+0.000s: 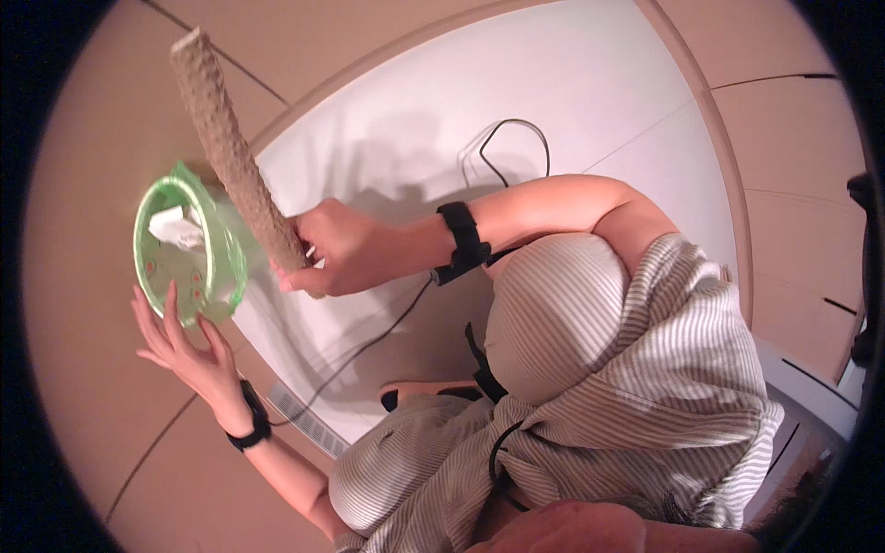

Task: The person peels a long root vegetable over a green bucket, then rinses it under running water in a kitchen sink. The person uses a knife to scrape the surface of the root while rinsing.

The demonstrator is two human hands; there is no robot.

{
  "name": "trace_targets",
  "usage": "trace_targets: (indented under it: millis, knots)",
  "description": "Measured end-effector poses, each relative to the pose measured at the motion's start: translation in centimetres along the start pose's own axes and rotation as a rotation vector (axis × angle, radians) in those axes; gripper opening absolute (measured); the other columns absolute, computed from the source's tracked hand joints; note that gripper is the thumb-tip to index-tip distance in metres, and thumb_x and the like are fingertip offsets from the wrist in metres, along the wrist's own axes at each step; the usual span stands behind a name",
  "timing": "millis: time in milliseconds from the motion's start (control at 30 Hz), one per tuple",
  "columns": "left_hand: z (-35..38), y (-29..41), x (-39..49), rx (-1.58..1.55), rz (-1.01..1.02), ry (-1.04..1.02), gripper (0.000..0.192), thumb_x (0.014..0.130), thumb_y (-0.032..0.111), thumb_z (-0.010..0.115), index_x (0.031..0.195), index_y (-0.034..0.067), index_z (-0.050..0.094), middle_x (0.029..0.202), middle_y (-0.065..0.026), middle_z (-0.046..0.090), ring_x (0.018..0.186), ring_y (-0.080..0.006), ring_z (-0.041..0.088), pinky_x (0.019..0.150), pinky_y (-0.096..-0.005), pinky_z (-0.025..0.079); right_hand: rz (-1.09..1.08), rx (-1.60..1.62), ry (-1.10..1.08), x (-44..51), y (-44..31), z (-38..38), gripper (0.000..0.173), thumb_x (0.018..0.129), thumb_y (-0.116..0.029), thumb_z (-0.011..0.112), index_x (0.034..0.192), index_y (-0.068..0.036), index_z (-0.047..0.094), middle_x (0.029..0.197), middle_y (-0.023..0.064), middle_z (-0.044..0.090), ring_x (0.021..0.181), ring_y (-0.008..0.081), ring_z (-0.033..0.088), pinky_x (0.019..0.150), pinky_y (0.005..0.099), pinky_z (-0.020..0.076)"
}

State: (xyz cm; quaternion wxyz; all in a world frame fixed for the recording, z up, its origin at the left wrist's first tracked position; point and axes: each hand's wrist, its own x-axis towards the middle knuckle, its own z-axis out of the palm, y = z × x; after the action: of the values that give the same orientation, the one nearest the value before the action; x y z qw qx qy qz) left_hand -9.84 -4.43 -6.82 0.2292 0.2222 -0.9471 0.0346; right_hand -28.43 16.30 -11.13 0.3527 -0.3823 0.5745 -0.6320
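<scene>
My right hand [346,249] is closed around the lower end of a long, tan stick [231,155] with a rough, bumpy surface. The stick slants up to the left, and its far end looks pale. Small white bits show between the stick and my fingers. My left hand [197,352] is spread and holds nothing. Its fingertips overlap the near rim of a green bin [231,266]; whether they touch it I cannot tell. A thin green plastic bag [185,171] lines the bin. Inside lies a white wrapper or crumpled paper [176,227], bearing writing.
Beneath my arms spreads a white surface [588,83] with a tan border. A slatted grille [308,418] sits at its lower left edge. Black cable [373,339] runs between black bands on my wrists, with a loop [515,121] above my right forearm. Tan panels [795,131] stand at right.
</scene>
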Motion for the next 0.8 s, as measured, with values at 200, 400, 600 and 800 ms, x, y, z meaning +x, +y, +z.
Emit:
trace_targets:
  millis: [200, 400, 600, 800]
  knots:
    - [-1.0, -0.2, 1.1, -0.276, 0.013, 0.023, 0.055, 0.093, 0.009, 0.067, 0.146, 0.011, 0.054, 0.156, -0.0121, 0.049, 0.146, -0.0339, 0.044, 0.121, -0.0673, 0.012, -0.087, -0.06, 0.05, 2.2, 0.8, 0.1, 0.027, 0.082, -0.019, 0.078, 0.087, 0.003, 0.064, 0.072, 0.0175, 0.067, 0.066, 0.0266, 0.067, 0.062, 0.0385, 0.0521]
    - [-4.9, 0.1, 5.6, -0.45, 0.01, -0.129, 0.047, 0.09, 0.001, 0.067, 0.136, 0.008, 0.06, 0.134, -0.0117, 0.066, 0.128, -0.0312, 0.06, 0.125, -0.0605, 0.012, -0.165, -0.194, 0.077, 4.0, -2.6, -1.9, 0.022, 0.087, -0.011, 0.078, 0.1, 0.002, 0.066, 0.09, 0.015, 0.073, 0.082, 0.0221, 0.073, 0.073, 0.0371, 0.0577]
    - [-11.6, 2.1, 12.2, -0.72, 0.037, -0.192, 0.042, 0.088, -0.006, 0.067, 0.128, 0.007, 0.064, 0.113, -0.0102, 0.075, 0.11, -0.0265, 0.071, 0.126, -0.0595, 0.015, -0.057, -0.415, 0.071, 5.7, -13.7, -2.2, 0.013, 0.089, -0.005, 0.077, 0.099, -0.004, 0.07, 0.099, 0.0067, 0.073, 0.093, 0.021, 0.07, 0.079, 0.0347, 0.055]
    - [-19.4, 8.5, 15.5, -0.924, -0.022, -0.148, 0.037, 0.088, -0.007, 0.067, 0.122, 0.006, 0.066, 0.106, -0.0071, 0.076, 0.101, -0.0242, 0.073, 0.124, -0.0556, 0.025, 0.031, -0.317, 0.147, 2.7, -25.2, -2.6, 0.017, 0.088, -0.007, 0.075, 0.103, -0.002, 0.068, 0.099, 0.0119, 0.073, 0.094, 0.0292, 0.073, 0.082, 0.038, 0.0566]
